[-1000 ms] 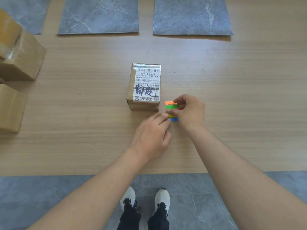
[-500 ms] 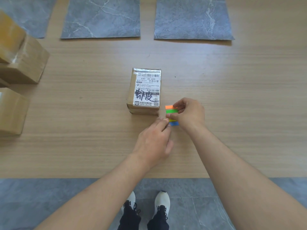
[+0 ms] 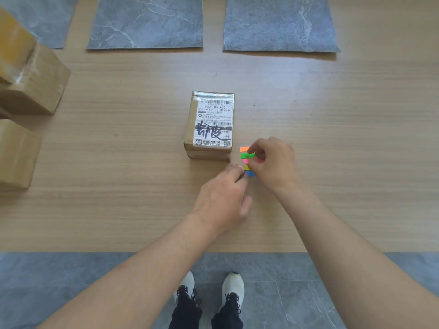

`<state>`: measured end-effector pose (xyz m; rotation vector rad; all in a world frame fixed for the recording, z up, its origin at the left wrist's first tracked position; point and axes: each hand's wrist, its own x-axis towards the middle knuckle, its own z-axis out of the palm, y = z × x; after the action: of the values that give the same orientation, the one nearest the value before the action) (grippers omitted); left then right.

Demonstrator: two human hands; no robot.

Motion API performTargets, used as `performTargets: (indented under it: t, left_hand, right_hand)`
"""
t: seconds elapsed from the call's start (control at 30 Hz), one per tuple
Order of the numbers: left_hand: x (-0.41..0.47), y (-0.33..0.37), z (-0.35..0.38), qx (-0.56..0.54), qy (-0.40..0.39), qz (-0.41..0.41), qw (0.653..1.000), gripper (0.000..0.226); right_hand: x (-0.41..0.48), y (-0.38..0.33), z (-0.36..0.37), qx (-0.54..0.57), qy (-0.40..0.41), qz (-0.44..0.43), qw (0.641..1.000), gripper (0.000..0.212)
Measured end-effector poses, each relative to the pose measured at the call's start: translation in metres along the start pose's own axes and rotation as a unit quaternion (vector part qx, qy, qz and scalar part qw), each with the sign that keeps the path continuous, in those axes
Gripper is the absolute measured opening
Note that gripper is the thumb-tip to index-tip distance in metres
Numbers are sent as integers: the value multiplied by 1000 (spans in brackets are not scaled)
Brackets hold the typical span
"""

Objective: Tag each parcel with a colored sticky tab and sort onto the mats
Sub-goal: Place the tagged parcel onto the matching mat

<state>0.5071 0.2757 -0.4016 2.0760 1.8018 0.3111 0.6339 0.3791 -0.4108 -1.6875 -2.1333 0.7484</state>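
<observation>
As right fingers pinch the green tab, parcel lies beside — apart.

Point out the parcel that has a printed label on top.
The lone parcel in the middle: a white barcode label with black handwriting covers its top. The left parcels show only brown tape.
</observation>
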Motion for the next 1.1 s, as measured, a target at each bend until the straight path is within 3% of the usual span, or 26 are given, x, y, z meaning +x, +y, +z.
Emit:
performTargets:
  t: [0.2,0.37,0.5,0.6,0.67,0.77,0.83,0.9,1.0,1.03,1.1]
  left_hand:
    - [-1,1,-1,1,3,2,1000,64]
    - [-2,2,0,21,10,22,999,68]
    - [-2,4,3,17,21,19,999,71]
    - [-4,4,7,3,24,11,1000,70]
    - [-5,5,8,-6,23,7,1000,60]
    - [-5,1,5,-37,62,14,997,33]
    - [-7,0,0,-94,123,-12,988,26]
    - [-9,3,-11,-263,193,-114,938,18]
    - [-11,5,-34,-596,138,-272,742,26]
    - [-12,4,-42,-646,112,-286,699,26]
    - [-16,0,-55,-692,72,-298,653,21]
  right_hand:
    - [-10,2,9,-45,37,-40,998,8]
    - [-17,-2,-9,93,66,114,987,23]
    - [-22,14,-21,227,142,254,929,21]
    - [-29,20,-31,340,204,293,870,20]
    - [-35,19,-39,377,231,274,854,18]
    - [-47,8,-46,386,241,173,874,22]
    - [-58,-4,-45,389,230,92,887,25]
    - [-68,-17,-40,371,215,20,903,25]
    - [-80,-28,-29,287,196,-91,933,17]
    - [-82,-30,-24,251,195,-127,940,15]
    - [-85,-34,-17,189,199,-184,944,10]
